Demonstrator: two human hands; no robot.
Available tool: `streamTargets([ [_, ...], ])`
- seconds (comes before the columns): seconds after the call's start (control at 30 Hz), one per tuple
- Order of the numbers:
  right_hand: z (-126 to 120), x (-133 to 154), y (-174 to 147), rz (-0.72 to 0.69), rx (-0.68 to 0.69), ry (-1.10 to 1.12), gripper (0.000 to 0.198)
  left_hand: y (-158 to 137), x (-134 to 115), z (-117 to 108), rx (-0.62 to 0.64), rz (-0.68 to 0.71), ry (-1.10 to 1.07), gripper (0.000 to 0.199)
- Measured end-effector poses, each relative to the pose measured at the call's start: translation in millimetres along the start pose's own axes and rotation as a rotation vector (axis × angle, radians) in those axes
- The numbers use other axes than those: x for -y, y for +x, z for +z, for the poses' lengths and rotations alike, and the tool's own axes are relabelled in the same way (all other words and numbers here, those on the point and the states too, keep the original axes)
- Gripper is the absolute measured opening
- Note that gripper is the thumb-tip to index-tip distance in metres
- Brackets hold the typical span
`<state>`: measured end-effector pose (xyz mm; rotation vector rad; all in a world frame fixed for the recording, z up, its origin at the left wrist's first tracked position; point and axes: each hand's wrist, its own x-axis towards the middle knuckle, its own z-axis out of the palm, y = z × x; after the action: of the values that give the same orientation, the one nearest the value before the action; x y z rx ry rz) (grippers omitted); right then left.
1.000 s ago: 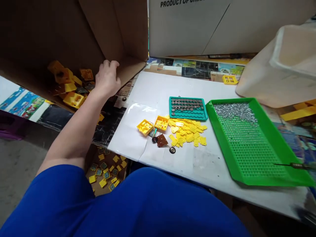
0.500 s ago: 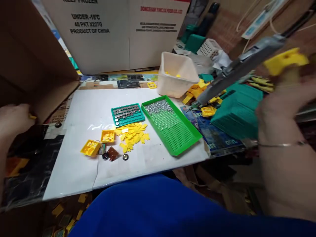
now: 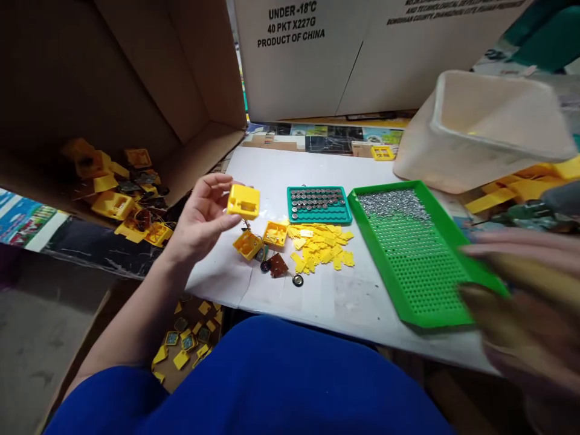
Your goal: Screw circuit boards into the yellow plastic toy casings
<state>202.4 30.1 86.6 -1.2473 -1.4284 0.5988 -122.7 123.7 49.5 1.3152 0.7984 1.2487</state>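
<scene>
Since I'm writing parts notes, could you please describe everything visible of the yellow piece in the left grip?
The yellow piece is boxy with rounded corners and looks like plastic. Its visible face has an opening near the lower edge. The left grip holds its left side above the white tabletop; its far side is hidden.

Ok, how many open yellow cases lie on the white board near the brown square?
2: the left case, up and left of the brown square, and the right case, next to the yellow chips. Others may be hidden behind the left hand and the yellow block it holds.
</scene>
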Motion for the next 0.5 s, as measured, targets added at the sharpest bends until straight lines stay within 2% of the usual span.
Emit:
streamTargets([
  [0.03, 8.0, -2.4, -4.6, -0.095, 0.065, -0.056, 0.022, -8.0, 1.6, 5.0, 0.022, -0.023, -0.042, 0.054],
  [0.1, 27.3, -10.0, -6.7, -0.300, 0.216, -0.151, 0.032, -21.9, 4.7, 13.2, 0.054, -0.048, -0.089, 0.054],
  [0.17, 49.4, -18.2, -3.0, -0.392, 0.336, -0.160, 0.038, -32.4, 7.7, 18.9, 0.075, -0.023, -0.103, 0.055],
  [0.23, 70.5, -23.1, 1.7, -0.303, 0.419, -0.103, 0.035, -39.9, 10.4, 22.0, 0.108, 0.024, -0.101, 0.056],
  [0.33, 94.0, -22.1, 6.0, -0.015, 0.566, 0.054, 0.040, -47.1, 12.7, 22.8, 0.166, 0.045, -0.080, 0.054],
  [0.4, 103.5, -19.1, 7.7, 0.191, 0.635, 0.211, 0.040, -49.8, 13.2, 21.9, 0.223, 0.030, -0.069, 0.054],
  [0.5, 111.1, -17.4, 9.8, 0.385, 0.669, 0.384, 0.033, -51.1, 13.3, 20.0, 0.310, -0.013, -0.083, 0.057],
])
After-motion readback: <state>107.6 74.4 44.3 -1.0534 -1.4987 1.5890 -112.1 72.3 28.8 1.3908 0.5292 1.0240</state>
